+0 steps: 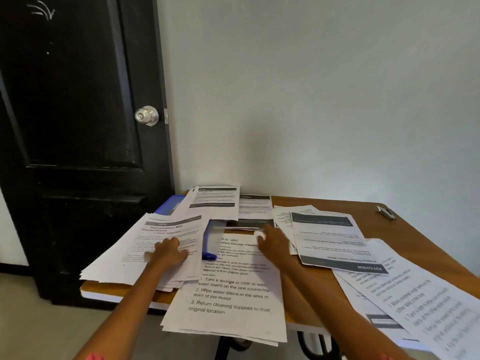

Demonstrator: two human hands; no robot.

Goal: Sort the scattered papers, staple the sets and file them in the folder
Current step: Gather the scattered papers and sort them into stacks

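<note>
Basically still early in sorting, by my read; taking the blue folder (pixel 170 203) at the table's (pixel 324 203) far-left corner as landmark. It lies mostly buried under sheets, nothing visibly filed in it. Just near-side of the folder, the left hand (pixel 168 253) rests flat on the dehumidifier stack (pixel 155 245), fingers slightly spread, pressing rather than pinching. Right of that stack, a blue pen-like item (pixel 209 253), blurred, I can't tell what it is. Further right of the folder, the right hand (pixel 272 244) sits over the cleaning-steps pile (pixel 231 287); it's blurred, so I can't tell finger state or whether it grips a sheet. Beyond it, kitchen sheets (pixel 335 245) fan loosely, overlapping. Far right from the folder, the stapler (pixel 387 213) lies alone, untouched. I judge stapling and filing both remain; no set looks stapled.
</note>
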